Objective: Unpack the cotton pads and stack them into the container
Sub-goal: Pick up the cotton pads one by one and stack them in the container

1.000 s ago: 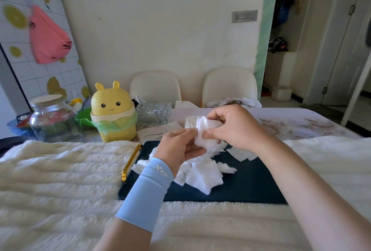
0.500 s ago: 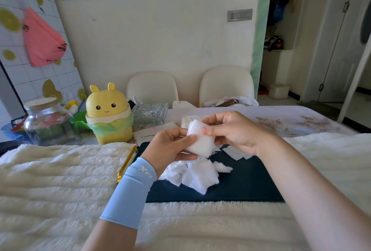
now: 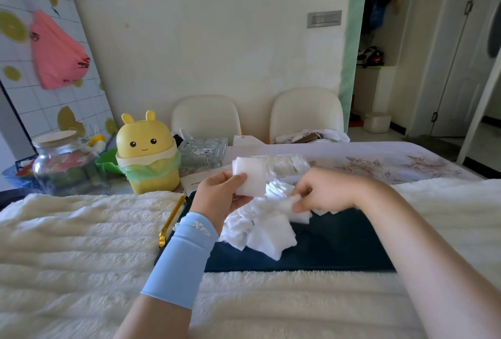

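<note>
While pinching a small stack of white square cotton pads [image 3: 250, 180] between thumb and fingers of the left hand [image 3: 222, 195], holds it upright above the far part of a dark blue rectangular tray [image 3: 339, 246], broad face toward the camera, top tipped slightly left; square, so no long axis to tell. Grips with the blurred right hand [image 3: 322, 192], lower and apart to the right, a single white pad [image 3: 299, 214] at the right edge of a loose heap of white pads [image 3: 267, 233]. Heap on the tray, tray's long side running left to right, on a fluffy cream cover [image 3: 81, 243] over the surface.
</note>
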`<state>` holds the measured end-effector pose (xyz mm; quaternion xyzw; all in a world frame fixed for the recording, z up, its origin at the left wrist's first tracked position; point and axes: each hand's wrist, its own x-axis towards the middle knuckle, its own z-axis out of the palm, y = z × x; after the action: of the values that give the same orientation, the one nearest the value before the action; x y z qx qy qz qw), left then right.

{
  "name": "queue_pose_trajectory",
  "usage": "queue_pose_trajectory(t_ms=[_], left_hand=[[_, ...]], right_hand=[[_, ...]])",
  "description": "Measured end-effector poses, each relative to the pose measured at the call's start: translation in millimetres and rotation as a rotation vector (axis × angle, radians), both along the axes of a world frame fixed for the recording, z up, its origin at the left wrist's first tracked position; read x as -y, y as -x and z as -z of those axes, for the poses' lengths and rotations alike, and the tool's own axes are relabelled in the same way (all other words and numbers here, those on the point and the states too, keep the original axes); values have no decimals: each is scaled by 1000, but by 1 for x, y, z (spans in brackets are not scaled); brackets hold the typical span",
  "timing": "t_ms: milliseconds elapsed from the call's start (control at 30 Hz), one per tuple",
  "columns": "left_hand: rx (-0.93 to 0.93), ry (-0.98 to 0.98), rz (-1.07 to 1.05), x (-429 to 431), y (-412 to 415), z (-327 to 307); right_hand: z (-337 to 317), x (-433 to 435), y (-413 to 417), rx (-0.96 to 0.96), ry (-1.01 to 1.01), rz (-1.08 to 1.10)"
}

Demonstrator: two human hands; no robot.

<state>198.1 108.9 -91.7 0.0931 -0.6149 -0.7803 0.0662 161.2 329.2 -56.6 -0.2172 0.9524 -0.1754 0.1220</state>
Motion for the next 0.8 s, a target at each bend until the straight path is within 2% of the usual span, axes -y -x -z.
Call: queue_pose_trajectory(t_ms=[100, 167, 233, 367, 667, 800], left_hand=[[-20, 77, -45, -3, 0, -1], [-32, 113, -63, -5, 0, -1], [-39, 123, -59, -7, -1, -1], [-4, 18, 5, -11, -2, -2], [21, -144, 56, -15, -4, -2], [-8, -245, 166, -21, -8, -6]], right_hand=[[-6, -8, 1, 31, 427, 69], [-7, -7, 2, 163, 720, 68], [-4, -4, 3, 278, 882, 48], [2, 6, 4, 338, 936, 55], [-9, 16, -3, 195, 1037, 83], [-8, 30, -9, 97, 974, 148]])
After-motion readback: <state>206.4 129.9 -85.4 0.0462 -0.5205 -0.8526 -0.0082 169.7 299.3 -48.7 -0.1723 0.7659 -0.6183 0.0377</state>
